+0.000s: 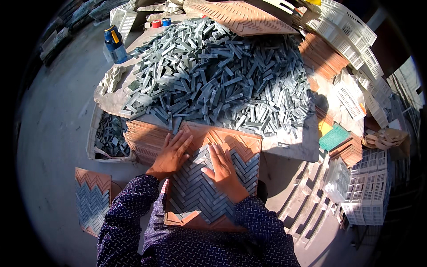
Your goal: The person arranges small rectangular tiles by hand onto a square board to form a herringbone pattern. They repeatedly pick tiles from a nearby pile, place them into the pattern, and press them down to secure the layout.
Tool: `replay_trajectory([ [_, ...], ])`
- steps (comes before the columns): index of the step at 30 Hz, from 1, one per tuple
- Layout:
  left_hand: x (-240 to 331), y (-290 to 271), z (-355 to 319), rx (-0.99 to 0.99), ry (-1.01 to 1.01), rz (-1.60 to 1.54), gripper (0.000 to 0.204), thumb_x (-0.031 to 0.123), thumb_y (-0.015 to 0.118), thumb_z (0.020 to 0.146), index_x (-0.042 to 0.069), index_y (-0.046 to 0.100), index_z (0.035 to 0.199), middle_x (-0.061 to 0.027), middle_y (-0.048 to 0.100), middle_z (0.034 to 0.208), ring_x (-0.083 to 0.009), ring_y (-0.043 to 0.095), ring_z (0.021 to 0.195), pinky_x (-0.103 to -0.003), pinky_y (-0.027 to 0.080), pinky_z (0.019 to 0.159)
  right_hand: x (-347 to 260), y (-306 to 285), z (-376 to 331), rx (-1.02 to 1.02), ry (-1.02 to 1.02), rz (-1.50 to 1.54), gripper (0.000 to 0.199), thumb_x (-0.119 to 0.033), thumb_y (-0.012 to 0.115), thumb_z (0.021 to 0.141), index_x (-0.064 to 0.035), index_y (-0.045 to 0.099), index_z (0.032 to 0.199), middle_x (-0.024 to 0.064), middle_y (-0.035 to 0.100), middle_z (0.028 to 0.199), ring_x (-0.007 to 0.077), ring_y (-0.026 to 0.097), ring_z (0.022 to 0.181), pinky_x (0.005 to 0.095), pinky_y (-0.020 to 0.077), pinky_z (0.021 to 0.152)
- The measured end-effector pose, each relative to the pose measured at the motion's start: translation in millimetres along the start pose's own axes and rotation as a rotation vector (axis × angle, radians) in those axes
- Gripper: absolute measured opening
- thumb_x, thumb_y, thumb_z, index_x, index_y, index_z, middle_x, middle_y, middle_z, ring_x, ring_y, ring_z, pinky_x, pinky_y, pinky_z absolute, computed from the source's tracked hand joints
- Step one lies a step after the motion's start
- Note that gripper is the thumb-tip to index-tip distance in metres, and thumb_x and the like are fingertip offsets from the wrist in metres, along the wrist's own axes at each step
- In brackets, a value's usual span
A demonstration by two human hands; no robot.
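Note:
An orange herringbone mould tray point(242, 133) lies in front of me, its grooves mostly filled with grey stone strips point(195, 187). Bare grooves show along its far edge and at the near left corner. My left hand point(172, 153) lies flat on the far left part of the tray, fingers stretched out. Across the middle of the laid strips rests my right hand point(223, 171), palm down, with fingers extended and the thumb apart. Neither hand holds anything. Beyond them, a large heap of loose grey strips point(209, 75) covers the worktable point(293, 147).
Stacked orange trays point(147, 138) sit left of my tray, above a white crate of stone pieces point(91, 147). Another partly filled tray point(92, 200) stands low at left. A blue bottle point(116, 46) is far left. White crates point(367, 191) and a slatted pallet point(307, 196) are at right.

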State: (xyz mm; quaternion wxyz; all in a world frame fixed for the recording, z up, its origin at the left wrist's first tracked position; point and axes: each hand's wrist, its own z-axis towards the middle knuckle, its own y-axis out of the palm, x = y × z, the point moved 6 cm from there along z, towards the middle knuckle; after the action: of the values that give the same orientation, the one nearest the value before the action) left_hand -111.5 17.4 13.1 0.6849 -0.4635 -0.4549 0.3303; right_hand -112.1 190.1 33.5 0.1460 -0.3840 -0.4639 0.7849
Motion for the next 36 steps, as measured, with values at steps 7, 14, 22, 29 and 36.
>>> replay_trajectory([
  [7, 8.6, 14.4, -12.9, -0.120, 0.009, 0.011, 0.071, 0.031, 0.059, 0.084, 0.010, 0.028, 0.144, -0.0073, 0.026, 0.151, -0.0237, 0.024, 0.139, -0.050, 0.017, 0.112, 7.7, 16.2, 13.1, -0.115, -0.039, -0.081, 0.077, -0.044, 0.057, 0.085, 0.0044, 0.029, 0.139, 0.0225, 0.032, 0.142, 0.0340, 0.029, 0.135, 0.0491, 0.0196, 0.110],
  [14, 23.8, 18.8, -17.8, 0.050, -0.038, 0.007, 0.069, 0.035, 0.057, 0.085, 0.005, 0.032, 0.141, -0.0098, 0.031, 0.148, -0.0266, 0.027, 0.137, -0.050, 0.021, 0.111, 2.5, 42.3, 12.3, -0.170, -0.044, -0.231, 0.091, -0.054, 0.060, 0.079, 0.0026, 0.025, 0.142, 0.0183, 0.025, 0.148, 0.0294, 0.020, 0.140, 0.0476, 0.0148, 0.112],
  [22, 32.4, 13.8, -8.2, -0.015, -0.160, 0.043, 0.075, 0.041, 0.055, 0.086, 0.006, 0.024, 0.145, -0.0110, 0.027, 0.149, -0.0254, 0.026, 0.137, -0.050, 0.018, 0.112, 27.4, -33.8, 1.9, 0.041, 0.126, 0.053, 0.077, -0.035, 0.061, 0.085, 0.0027, 0.024, 0.142, 0.0225, 0.028, 0.145, 0.0368, 0.025, 0.136, 0.0472, 0.0192, 0.111],
  [29, 57.8, 29.1, 36.6, -0.072, 0.179, 0.015, 0.072, 0.040, 0.054, 0.086, 0.005, 0.028, 0.143, -0.0120, 0.030, 0.148, -0.0246, 0.024, 0.139, -0.043, 0.013, 0.115, 39.9, -69.6, -62.8, 0.140, 0.271, 0.224, 0.062, -0.030, 0.057, 0.089, 0.0041, 0.036, 0.136, 0.0231, 0.039, 0.138, 0.0386, 0.035, 0.130, 0.0471, 0.0234, 0.109],
  [36, 53.1, 29.7, 31.9, -0.151, 0.134, 0.042, 0.081, 0.044, 0.059, 0.083, 0.003, 0.025, 0.144, -0.0109, 0.027, 0.150, -0.0210, 0.022, 0.140, -0.041, 0.008, 0.116, 42.9, -68.1, -89.5, 0.111, 0.289, 0.083, 0.063, -0.037, 0.053, 0.091, 0.0043, 0.036, 0.135, 0.0229, 0.040, 0.137, 0.0374, 0.035, 0.130, 0.0458, 0.0243, 0.109],
])
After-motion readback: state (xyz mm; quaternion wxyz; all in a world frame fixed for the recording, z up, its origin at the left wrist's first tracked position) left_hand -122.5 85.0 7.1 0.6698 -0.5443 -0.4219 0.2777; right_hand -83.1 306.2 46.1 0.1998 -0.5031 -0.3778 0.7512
